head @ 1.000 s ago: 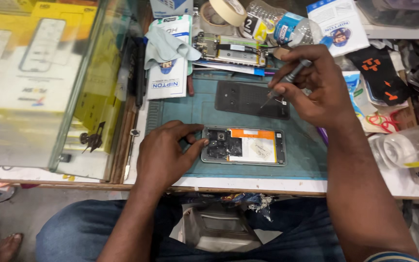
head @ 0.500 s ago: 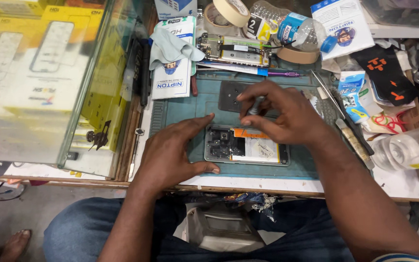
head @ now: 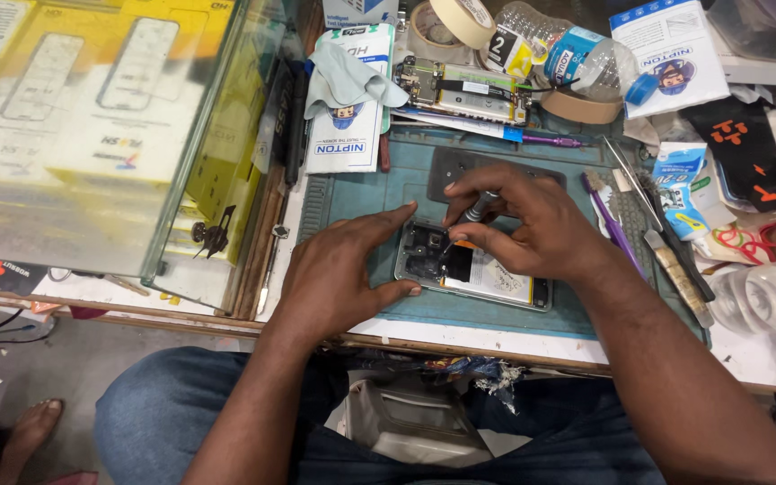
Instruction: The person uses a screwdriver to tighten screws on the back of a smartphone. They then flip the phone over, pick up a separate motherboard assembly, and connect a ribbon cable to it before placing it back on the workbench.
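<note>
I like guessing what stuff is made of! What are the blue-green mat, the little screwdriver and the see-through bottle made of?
The mat looks like matte rubber or silicone: dull teal, moulded grooves along its edge. The screwdriver in the right hand seems metal, grey with a slight shine. The bottle looks like thin clear plastic, glossy, with a blue cap.

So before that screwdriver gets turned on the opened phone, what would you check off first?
1. Left hand steadies opened phone: ok, fingers on its left edge.
2. Right hand grips screwdriver: ok, pinched between fingertips.
3. Tip seated in a screw: cannot tell, too small.
4. Phone lies flat on green mat: ok.
5. Purple brush clear of the hands: ok, lies beside them.
</note>
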